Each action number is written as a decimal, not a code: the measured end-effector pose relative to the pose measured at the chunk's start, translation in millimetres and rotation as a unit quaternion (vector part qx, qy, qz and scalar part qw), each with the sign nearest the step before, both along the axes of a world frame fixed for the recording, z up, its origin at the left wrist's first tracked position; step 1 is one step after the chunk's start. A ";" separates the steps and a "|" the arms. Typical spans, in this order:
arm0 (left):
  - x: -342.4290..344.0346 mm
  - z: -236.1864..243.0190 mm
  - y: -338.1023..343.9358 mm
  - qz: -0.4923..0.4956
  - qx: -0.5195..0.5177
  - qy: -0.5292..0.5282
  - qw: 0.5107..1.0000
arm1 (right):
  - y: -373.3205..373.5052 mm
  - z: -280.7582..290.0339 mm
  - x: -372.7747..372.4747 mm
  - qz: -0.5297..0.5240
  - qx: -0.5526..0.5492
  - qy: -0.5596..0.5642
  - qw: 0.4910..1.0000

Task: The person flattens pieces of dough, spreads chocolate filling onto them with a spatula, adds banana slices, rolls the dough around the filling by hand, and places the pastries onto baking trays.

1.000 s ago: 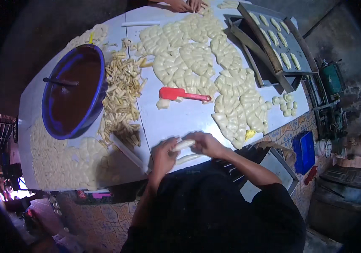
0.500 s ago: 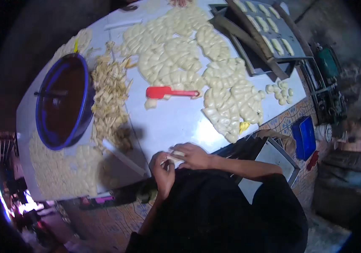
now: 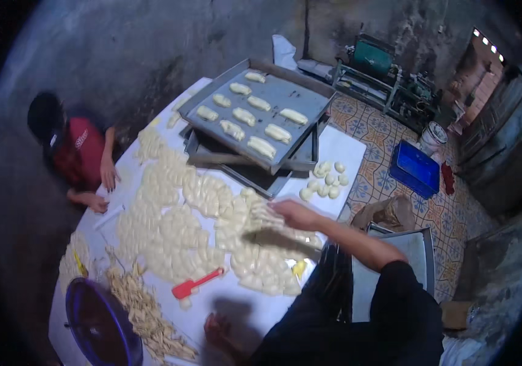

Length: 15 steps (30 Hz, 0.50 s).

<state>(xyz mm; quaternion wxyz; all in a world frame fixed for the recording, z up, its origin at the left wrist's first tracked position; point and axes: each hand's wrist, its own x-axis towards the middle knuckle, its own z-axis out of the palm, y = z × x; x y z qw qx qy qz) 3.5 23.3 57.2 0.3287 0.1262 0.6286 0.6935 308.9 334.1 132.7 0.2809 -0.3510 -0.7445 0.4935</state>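
My right hand (image 3: pixel 296 215) is stretched out over the dough, with its fingers closed on a pale, ridged piece of dough (image 3: pixel 263 213); blur softens its edges. Below it, many soft dough pieces (image 3: pixel 178 235) lie pressed side by side on the white table. Near the table's front side is my left hand (image 3: pixel 217 329), dark and smeared, so its fingers are unclear. A red spatula (image 3: pixel 197 283) lies between that hand and the dough. Past my right hand, a metal tray (image 3: pixel 307 97) carries several shaped dough pieces (image 3: pixel 244 116), spaced apart.
Small dough balls (image 3: pixel 328 180) sit right of the stacked trays. Peeled-looking yellowish strips (image 3: pixel 145 311) and a blue basin of brown contents (image 3: pixel 99 323) stand at the left. Across the table a person in a red shirt (image 3: pixel 84 149) works. A blue crate (image 3: pixel 416 168) is on the tiled floor.
The view has swung up and right. My hands, together on a piece of dough before, are now apart; the right one has reached forward with a piece of dough toward the tray.
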 end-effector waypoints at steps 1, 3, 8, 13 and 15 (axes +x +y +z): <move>-5.7 -15.0 -4.1 0.003 -0.014 -0.005 1.000 | 30.3 58.4 11.7 -0.097 -0.183 0.105 0.973; -11.0 -40.6 -7.4 -0.012 -0.036 -0.019 0.999 | 106.7 98.8 58.9 -0.216 0.001 0.032 0.976; -19.1 -75.1 -7.6 -0.034 -0.049 -0.031 0.998 | 261.4 113.9 139.4 -0.342 0.252 -0.083 0.901; -0.7 -79.4 31.6 -0.036 -0.132 -0.041 0.990 | 334.7 24.8 209.7 -0.294 0.212 -0.323 0.874; 5.3 -81.3 49.2 -0.060 -0.149 -0.052 0.986 | 339.8 1.0 251.4 -0.373 0.427 -0.407 0.716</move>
